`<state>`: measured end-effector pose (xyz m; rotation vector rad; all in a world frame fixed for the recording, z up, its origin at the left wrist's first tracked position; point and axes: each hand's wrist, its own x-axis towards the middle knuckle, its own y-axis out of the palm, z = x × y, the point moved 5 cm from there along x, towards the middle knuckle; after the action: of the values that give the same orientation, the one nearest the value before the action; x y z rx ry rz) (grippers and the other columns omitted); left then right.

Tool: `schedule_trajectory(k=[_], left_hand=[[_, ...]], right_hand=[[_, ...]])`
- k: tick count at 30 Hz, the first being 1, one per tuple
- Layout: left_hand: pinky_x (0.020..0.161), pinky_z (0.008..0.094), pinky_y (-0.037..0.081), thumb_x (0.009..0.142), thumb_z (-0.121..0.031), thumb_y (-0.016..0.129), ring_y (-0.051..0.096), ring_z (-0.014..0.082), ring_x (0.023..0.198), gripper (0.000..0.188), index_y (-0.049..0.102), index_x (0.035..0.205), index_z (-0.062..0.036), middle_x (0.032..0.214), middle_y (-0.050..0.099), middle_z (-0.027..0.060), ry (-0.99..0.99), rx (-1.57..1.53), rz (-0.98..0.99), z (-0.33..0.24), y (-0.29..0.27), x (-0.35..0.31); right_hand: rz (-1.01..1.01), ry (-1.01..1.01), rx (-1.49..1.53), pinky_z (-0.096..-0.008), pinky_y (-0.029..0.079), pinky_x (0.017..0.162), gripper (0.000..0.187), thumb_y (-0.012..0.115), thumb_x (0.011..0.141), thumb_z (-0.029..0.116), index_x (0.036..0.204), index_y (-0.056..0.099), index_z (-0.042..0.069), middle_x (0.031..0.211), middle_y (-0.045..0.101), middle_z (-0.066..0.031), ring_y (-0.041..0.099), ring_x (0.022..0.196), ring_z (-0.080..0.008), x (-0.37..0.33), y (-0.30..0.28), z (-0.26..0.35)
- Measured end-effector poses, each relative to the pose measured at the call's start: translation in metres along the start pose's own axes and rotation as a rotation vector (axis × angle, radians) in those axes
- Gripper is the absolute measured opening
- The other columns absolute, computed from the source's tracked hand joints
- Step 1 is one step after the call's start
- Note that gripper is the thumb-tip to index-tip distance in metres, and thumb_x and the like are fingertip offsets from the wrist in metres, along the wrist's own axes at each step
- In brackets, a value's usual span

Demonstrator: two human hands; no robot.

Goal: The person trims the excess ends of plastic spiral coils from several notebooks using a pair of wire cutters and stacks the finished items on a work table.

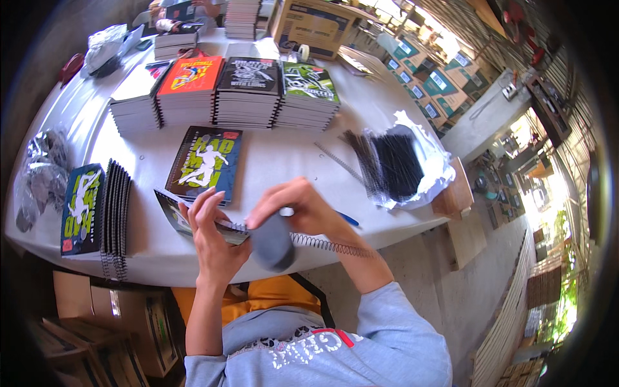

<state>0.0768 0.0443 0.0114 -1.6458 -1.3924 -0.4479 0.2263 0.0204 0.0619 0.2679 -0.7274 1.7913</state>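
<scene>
My left hand [216,242] grips a notebook [173,209], tilted, with its punched edge toward my right hand. My right hand [290,201] is bent over that edge, fingertips pressed together where a black spiral coil [332,245] enters the pages. The coil's loose end runs right, across my right forearm. A dark grey rounded thing [272,242], blurred, sits just below my right fingers and hides part of the coil. Beyond my hands lies a notebook with a yellow-and-blue cover [207,161].
Notebook stacks with orange [190,74], black [250,76] and green [309,80] covers line the far side. At left stand coil-bound notebooks [115,213] beside a plastic bag [42,171]. A white wrapper [435,171] of black coils [393,164] lies right, near a blue pen [348,218].
</scene>
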Motion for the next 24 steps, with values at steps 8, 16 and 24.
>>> schedule_trajectory(k=[8,16,24], left_hand=[[0.106,0.0511,0.017,0.046,-0.046,0.085,0.045,0.0298,0.114,0.105,0.034,0.128,-0.007,0.109,0.05,0.0112,-0.018,0.032,-0.026,0.001,-0.006,0.001],[0.086,0.0496,0.035,0.037,-0.053,0.083,0.041,0.0334,0.105,0.065,0.053,0.068,-0.0047,0.096,0.044,0.0117,-0.143,0.275,-0.046,0.039,-0.05,0.021],[0.089,0.0479,0.028,0.038,-0.057,0.08,0.037,0.0376,0.107,0.063,0.053,0.067,-0.008,0.099,0.04,0.0115,0.126,0.157,-0.203,0.037,-0.04,0.02]], right_hand=[[-0.05,0.175,-0.175,-0.0257,0.049,0.062,0.03,0.063,0.064,-0.01,0.087,0.071,0.006,0.081,0.068,-0.0102,0.062,0.071,-0.0134,-0.001,0.007,-0.019],[-0.067,0.26,-0.139,-0.0266,0.049,0.066,0.025,0.067,0.065,-0.008,0.088,0.069,0.002,0.078,0.068,-0.0074,0.062,0.071,-0.014,0.007,0.001,-0.028],[-0.043,0.413,-0.254,-0.0266,0.05,0.066,0.029,0.058,0.065,-0.01,0.087,0.07,0.003,0.079,0.068,-0.01,0.063,0.07,-0.0156,0.013,-0.005,-0.051]])
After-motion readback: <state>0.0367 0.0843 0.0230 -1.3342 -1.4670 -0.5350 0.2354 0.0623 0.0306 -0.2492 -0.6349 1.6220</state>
